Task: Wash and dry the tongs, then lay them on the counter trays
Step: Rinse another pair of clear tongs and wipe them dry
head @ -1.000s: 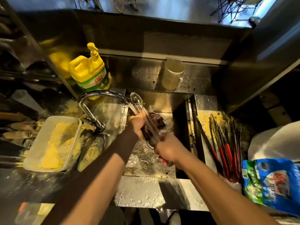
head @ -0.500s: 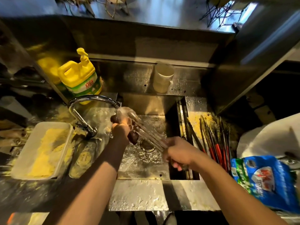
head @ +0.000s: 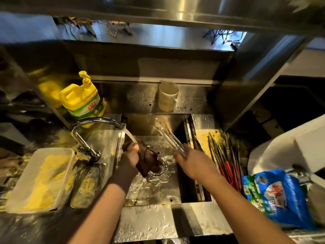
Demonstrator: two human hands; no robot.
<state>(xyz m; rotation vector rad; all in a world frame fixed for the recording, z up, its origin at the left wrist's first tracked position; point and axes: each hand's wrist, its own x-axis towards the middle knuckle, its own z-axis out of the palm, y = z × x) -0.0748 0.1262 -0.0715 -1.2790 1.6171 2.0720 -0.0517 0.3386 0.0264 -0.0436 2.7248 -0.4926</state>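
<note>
My right hand (head: 192,162) grips a pair of steel tongs (head: 171,140) by the handle end, tips pointing up and away over the sink (head: 154,189). My left hand (head: 131,156) holds a dark brown cloth (head: 146,160) under the water running from the tap (head: 98,120). The two hands are apart and the cloth does not touch the tongs. Several more tongs with red handles (head: 226,155) lie on the yellow-stained tray (head: 202,138) right of the sink.
A yellow detergent jug (head: 81,99) stands behind the tap. A white tub of yellow crumbs (head: 42,178) and a small steel pan (head: 88,185) sit left of the sink. A pale cup (head: 167,95) stands on the back ledge. A blue packet (head: 276,196) lies at the right.
The tongs have moved right, out of the water stream and away from the cloth. My left hand stays under the tap with the cloth hanging down.
</note>
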